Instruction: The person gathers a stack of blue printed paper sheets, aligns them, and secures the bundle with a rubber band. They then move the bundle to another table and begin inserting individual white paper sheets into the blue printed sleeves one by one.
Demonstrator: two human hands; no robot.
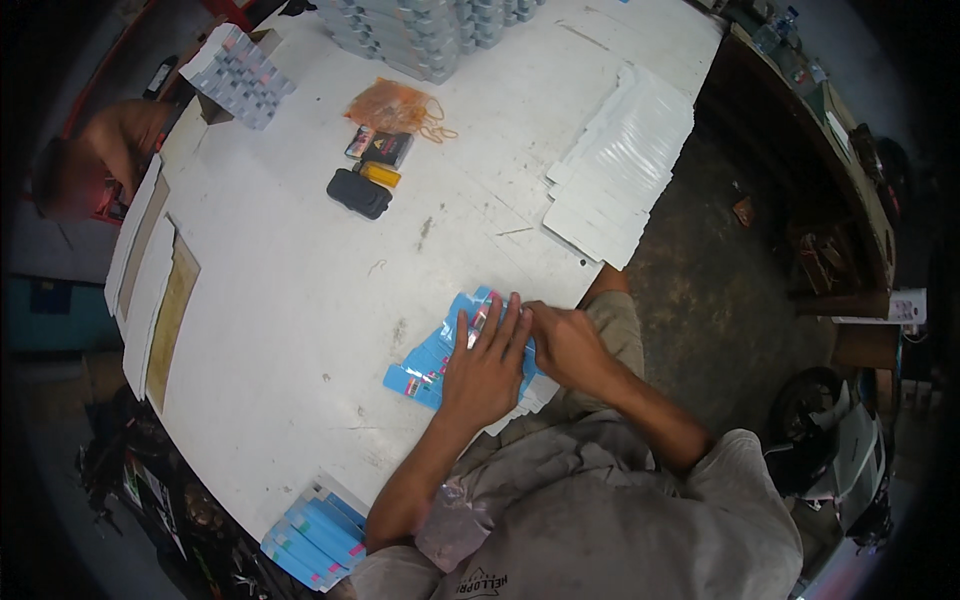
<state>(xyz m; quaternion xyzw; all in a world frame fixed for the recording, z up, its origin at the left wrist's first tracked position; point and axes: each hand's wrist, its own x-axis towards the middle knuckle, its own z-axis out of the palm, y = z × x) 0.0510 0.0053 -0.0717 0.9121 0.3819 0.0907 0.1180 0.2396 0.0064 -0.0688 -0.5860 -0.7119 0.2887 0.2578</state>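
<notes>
Fanned, overlapping blue printed carton blanks (436, 362) lie at the table's near edge, with white flaps (538, 393) showing at their lower right. My left hand (487, 365) rests flat on top of them, fingers stretched out and slightly apart. Against their right side is my right hand (570, 345), its fingers curled in and closed, close to the left fingertips. What the right fingers grip, if anything, is hidden. At the table's lower left, near my left elbow, sits a stack of similar blue blanks (317, 540).
White flat blanks (625, 165) are spread along the right table edge. Farther off lie a black phone-like case (358, 193), a yellow lighter (380, 174), small packs (385, 148) and an orange bag (390, 105). Stacked grey-blue cartons (400, 35) stand at the back. Another person (110, 155) is at left.
</notes>
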